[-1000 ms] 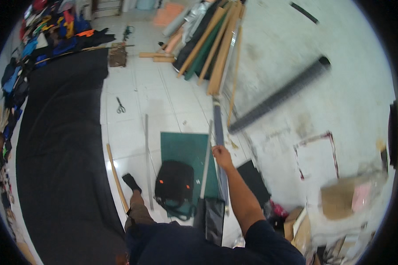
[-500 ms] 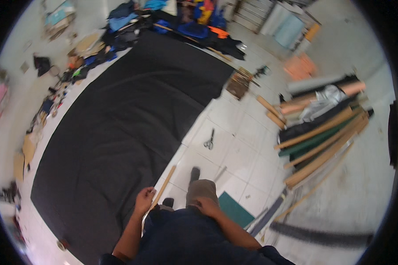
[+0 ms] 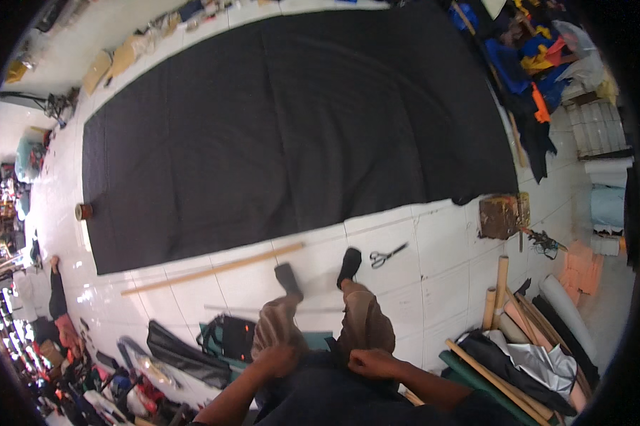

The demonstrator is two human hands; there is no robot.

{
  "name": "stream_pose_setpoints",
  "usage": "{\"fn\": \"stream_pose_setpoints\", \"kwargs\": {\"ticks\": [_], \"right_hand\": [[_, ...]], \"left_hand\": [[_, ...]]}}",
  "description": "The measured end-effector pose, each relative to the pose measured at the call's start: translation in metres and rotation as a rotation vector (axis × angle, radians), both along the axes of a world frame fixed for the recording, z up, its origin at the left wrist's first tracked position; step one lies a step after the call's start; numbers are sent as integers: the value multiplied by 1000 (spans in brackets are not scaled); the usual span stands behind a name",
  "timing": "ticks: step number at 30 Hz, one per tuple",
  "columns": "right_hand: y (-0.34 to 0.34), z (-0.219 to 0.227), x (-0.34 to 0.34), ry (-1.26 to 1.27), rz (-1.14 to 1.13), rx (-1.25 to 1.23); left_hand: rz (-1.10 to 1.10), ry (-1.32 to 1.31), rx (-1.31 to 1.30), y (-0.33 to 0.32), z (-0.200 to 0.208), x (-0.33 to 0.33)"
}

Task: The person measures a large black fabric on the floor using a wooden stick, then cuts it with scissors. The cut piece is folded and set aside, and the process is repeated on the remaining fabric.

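My left hand (image 3: 280,361) is closed at my left thigh, against the brown trousers (image 3: 284,325). My right hand (image 3: 370,363) is curled into a fist at my right thigh; whatever either hand may hold is hidden. On the floor before my feet lies a large black fabric sheet (image 3: 277,142), spread out with soft wrinkles. Black-handled scissors (image 3: 389,255) rest on the tiles just right of my right foot. A long wooden strip (image 3: 213,271) lies along the near edge of the fabric, left of my feet.
A brown taped block (image 3: 497,216) stands by the fabric's right corner. Rolls of material (image 3: 526,348) are heaped at lower right, and a black bag (image 3: 228,337) lies at lower left. A roll of tape (image 3: 84,211) sits at the fabric's left edge. Another person (image 3: 59,298) is at far left.
My view has swung left, so the fabric now stretches crosswise ahead of me. My left hand has come back from beside the wooden strip to my thigh.
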State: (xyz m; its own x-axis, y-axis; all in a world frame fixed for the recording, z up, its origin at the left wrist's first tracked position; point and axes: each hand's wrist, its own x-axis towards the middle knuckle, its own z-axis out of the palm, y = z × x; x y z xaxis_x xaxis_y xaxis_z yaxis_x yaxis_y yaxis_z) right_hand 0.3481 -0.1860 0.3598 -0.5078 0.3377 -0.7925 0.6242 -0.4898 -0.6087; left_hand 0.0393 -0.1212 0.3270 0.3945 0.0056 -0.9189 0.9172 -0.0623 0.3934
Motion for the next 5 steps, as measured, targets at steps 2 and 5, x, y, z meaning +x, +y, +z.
{"fn": "stream_pose_setpoints", "kwargs": {"ticks": [2,5], "right_hand": [[-32,-45,14,267,140,-184],[-63,-133,26,520,286,-409]], "left_hand": [[-210,-451,-134,-56,-31,-25],[-113,-516,-511,-85,-75,-1]]}}
